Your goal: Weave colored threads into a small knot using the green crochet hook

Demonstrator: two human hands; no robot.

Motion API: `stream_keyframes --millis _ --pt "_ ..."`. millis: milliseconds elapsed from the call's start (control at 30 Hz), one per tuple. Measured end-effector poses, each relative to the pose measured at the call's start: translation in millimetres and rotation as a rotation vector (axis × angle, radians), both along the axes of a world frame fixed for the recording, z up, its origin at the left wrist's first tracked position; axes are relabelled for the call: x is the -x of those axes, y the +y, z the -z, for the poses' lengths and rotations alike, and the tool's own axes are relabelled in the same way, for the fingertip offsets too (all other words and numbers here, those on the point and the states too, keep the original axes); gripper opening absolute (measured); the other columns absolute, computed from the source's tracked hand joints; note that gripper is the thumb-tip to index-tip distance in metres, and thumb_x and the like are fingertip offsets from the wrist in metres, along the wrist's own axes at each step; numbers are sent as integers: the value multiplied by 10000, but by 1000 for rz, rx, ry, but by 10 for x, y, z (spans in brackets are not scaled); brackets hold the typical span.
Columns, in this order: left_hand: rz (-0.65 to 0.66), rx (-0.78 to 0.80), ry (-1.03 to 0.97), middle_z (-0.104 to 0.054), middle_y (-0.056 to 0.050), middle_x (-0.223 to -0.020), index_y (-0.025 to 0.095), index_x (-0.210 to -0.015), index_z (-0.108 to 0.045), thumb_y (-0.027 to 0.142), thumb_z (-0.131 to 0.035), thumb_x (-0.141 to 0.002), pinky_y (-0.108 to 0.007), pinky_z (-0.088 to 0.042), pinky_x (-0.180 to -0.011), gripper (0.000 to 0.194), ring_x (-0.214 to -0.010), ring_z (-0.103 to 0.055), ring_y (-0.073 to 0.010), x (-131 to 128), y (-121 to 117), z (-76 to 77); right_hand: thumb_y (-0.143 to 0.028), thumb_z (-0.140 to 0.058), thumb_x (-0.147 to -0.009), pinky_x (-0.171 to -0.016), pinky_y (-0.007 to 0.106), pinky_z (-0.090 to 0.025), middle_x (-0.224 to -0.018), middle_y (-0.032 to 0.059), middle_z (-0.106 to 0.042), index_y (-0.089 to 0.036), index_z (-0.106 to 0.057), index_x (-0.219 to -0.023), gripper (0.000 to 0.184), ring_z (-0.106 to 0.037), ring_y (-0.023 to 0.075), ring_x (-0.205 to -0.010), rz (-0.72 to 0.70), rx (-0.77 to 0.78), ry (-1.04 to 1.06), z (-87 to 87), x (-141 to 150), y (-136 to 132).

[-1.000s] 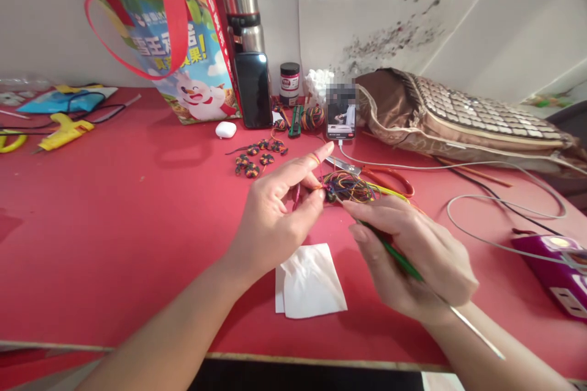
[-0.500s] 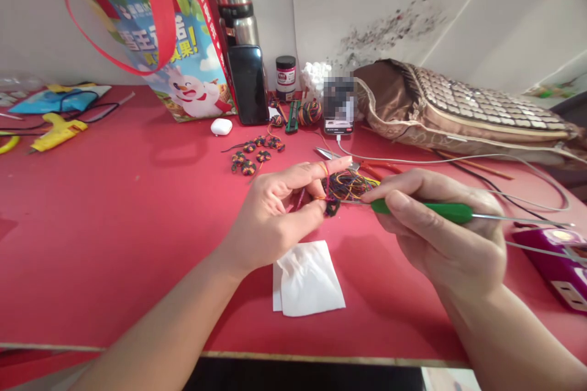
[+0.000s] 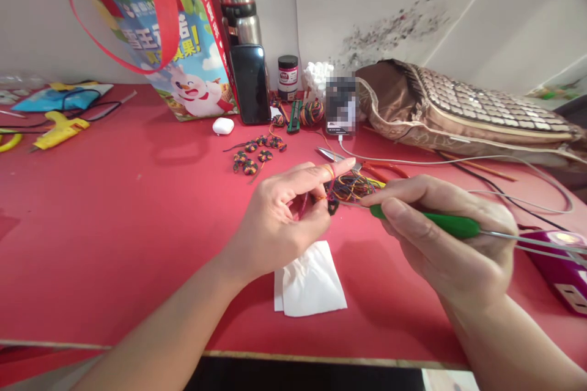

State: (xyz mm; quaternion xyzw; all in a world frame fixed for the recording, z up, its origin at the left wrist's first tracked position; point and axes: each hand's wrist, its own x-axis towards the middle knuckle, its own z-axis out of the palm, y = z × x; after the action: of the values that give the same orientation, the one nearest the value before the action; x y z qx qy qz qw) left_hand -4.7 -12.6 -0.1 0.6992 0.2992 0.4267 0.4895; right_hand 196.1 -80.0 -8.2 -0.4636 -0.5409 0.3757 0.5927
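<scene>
My left hand [image 3: 288,211] pinches a small dark crochet piece [image 3: 333,206] between thumb and fingers, and a strand of pink and orange yarn loops over its raised index finger. In my right hand [image 3: 452,235] is a crochet hook [image 3: 452,224] with a green handle, gripped like a pen. The hook's thin metal shaft points left and meets the crochet piece; its tip is hidden there. Behind the hands lies a tangle of multicoloured yarn [image 3: 353,186]. Several small crocheted rounds [image 3: 250,167] rest farther back on the left.
Scissors [image 3: 383,170] with red handles lie behind the yarn. A folded white tissue [image 3: 314,284] is near the front edge. At the back stand a gift bag [image 3: 192,67], a dark phone [image 3: 250,85], a charging phone [image 3: 340,107] and a sequined bag [image 3: 481,104]. A yellow glue gun [image 3: 59,130] lies left.
My right hand and the hook have moved slightly right and down, with the handle's rear end tilting lower. My left hand still holds the crochet piece. The view has shifted a little.
</scene>
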Motion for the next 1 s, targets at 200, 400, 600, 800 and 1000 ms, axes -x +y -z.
stream_keyframes --millis 200,400,600,800,1000 --pt "34 -25 7 -592 2 -770 279 -1167 -873 63 -660 -815 -255 -445 -579 464 -662 -506 -128 5 -2 -8 -321 -841 -941 -532 322 -389 -745 48 -740 -278 -887 -880 89 -582 164 -615 40 7 2 -22 -8 30" --pt "163 66 -80 -636 -8 -757 286 -998 -889 68 -661 -832 -287 -468 -641 357 -723 -579 -152 38 28 1 -424 -865 -902 -453 277 -201 -525 -54 -384 -206 -877 -848 224 -246 73 -470 -206 271 282 -56 -117 158" --pt "294 173 -262 -707 -23 -808 309 -1207 -874 123 -714 -894 -230 -442 -550 397 -653 -523 -114 35 59 20 -479 -943 -793 -452 262 -193 -478 -73 -327 -217 -842 -753 283 -210 66 -462 -270 368 406 -103 -109 237" --pt "185 401 -264 -752 -13 -897 346 -1200 -877 209 -829 -892 -203 -362 -413 341 -487 -429 -39 40 29 37 -451 -896 -846 -419 254 -238 -483 -58 -397 -241 -848 -802 220 -224 71 -435 -257 253 401 -17 -120 257" --pt "168 500 -310 -759 -8 -801 320 -1077 -906 243 -914 -827 -208 -298 -357 261 -422 -404 -32 9 37 57 -420 -863 -902 -422 238 -255 -515 -58 -445 -223 -852 -848 204 -288 64 -434 -271 146 379 18 5 206"
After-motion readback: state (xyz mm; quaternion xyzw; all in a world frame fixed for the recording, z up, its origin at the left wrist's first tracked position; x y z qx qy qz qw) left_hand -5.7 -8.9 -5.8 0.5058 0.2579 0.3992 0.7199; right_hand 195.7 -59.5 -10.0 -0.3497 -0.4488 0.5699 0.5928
